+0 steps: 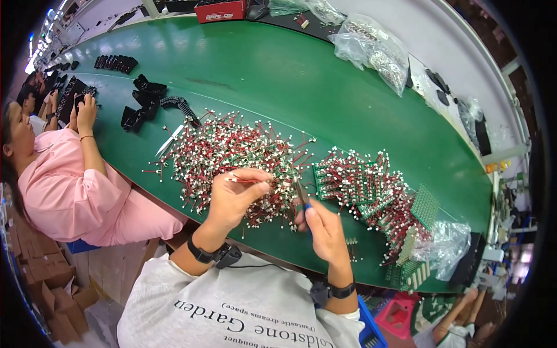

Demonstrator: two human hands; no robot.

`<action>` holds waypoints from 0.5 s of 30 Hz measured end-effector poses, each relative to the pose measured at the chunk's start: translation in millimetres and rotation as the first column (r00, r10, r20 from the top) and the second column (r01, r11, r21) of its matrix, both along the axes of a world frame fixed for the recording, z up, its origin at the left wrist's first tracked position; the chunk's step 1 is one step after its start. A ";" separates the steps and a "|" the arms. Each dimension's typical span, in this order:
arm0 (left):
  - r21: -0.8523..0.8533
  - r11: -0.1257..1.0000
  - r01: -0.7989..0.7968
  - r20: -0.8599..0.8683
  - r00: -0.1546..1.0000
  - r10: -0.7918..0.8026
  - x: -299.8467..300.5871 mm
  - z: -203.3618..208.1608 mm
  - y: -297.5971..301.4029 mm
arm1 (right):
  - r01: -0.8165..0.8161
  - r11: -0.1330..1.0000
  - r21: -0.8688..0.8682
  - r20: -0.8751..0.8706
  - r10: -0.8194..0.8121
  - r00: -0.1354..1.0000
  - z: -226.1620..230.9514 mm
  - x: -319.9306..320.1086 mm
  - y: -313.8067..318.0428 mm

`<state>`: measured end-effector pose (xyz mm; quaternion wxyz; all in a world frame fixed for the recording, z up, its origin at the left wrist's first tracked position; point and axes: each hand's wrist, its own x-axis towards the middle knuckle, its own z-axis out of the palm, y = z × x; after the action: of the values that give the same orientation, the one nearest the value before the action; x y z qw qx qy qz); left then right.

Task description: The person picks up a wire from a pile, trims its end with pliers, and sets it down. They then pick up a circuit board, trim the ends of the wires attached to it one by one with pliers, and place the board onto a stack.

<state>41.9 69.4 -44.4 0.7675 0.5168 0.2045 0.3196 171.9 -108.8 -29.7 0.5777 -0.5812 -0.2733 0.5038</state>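
Note:
My left hand (235,194) pinches a small part with red wires (243,180) between thumb and fingers, just above a big heap of red-wired white-tipped parts (226,151) on the green work surface (301,75). My right hand (322,223) grips a blue-handled cutting tool (303,199) whose tip points up toward the held part. Both wrists wear black bands. To the right lies a second heap of green circuit boards with red wires (371,188).
A person in a pink top (64,185) works at the left with black parts (142,104). Tweezers (169,140) lie by the heap. Clear plastic bags (377,49) sit at the far right edge, a red box (220,10) at the back, cardboard boxes (46,290) on the floor.

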 end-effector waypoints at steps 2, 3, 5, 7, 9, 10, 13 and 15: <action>0.086 0.994 -0.073 -0.017 0.997 0.074 -7.5 1.3 7.3 | 0.232 0.970 -0.070 0.892 -0.043 0.451 14.5 -4.7 15.3; 0.134 0.989 -0.057 0.003 0.998 0.057 -8.9 1.1 9.7 | 0.303 0.944 -0.132 0.940 0.022 0.340 20.7 -7.9 18.6; 0.190 0.982 0.007 -0.043 0.999 0.002 -12.5 3.8 9.8 | 0.296 0.948 -0.114 0.927 -0.005 0.375 15.8 -6.4 17.2; 0.268 0.961 0.076 -0.116 0.992 -0.046 -12.4 11.9 7.8 | 0.265 0.962 -0.065 0.873 -0.073 0.483 15.6 -7.9 12.3; 0.269 0.961 0.062 -0.129 0.991 -0.028 -9.7 13.4 4.0 | 0.181 0.981 -0.065 0.771 -0.065 0.634 18.8 -10.2 5.6; 0.253 0.965 0.062 -0.113 0.993 -0.034 -6.9 13.7 2.2 | 0.116 0.992 -0.050 0.648 -0.056 0.760 19.3 -11.6 3.1; 0.308 0.948 0.081 -0.101 0.994 -0.052 -3.2 14.8 0.4 | 0.058 0.997 -0.058 0.619 -0.010 0.785 22.4 -15.6 3.3; 0.342 0.937 0.074 -0.100 0.994 -0.042 -2.5 13.7 -1.2 | 0.020 0.993 -0.117 0.603 0.055 0.796 23.6 -16.1 1.5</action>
<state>39.5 68.2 -30.6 0.6640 0.6630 0.1648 0.3039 155.8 -107.3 -6.1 0.4202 -0.7419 -0.4189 0.3123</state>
